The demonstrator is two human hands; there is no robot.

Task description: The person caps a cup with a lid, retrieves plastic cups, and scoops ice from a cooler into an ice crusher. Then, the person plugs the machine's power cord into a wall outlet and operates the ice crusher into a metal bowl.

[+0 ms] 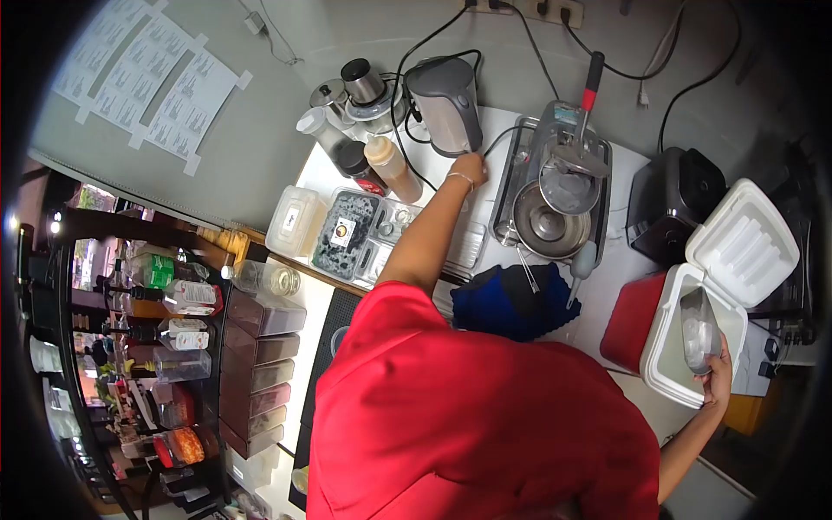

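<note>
My left hand (pixel 470 170) reaches out to the lower front of a grey appliance (pixel 444 104) with a cord, by the wall. Its fingers look curled in, and whatever they may hold is hidden. In my right hand (pixel 716 378) is a clear, cup-like container (pixel 698 331), tilted over the open red-and-white cooler box (pixel 679 347). Something pale, perhaps ice, shows inside it. The cooler's white lid (pixel 747 241) is swung back. Between my arms a metal tray (pixel 504 195) bears a grey mixer (pixel 555 134) and a steel bowl (pixel 544 227).
Near my left arm stand a tan squeeze bottle (pixel 392 166) and a lidded plastic tub (pixel 295 222). A dark blue cloth (pixel 503 303) lies at the counter's front. A black appliance (pixel 676 204) stands behind the cooler. Cords hang from the wall sockets (pixel 529 9).
</note>
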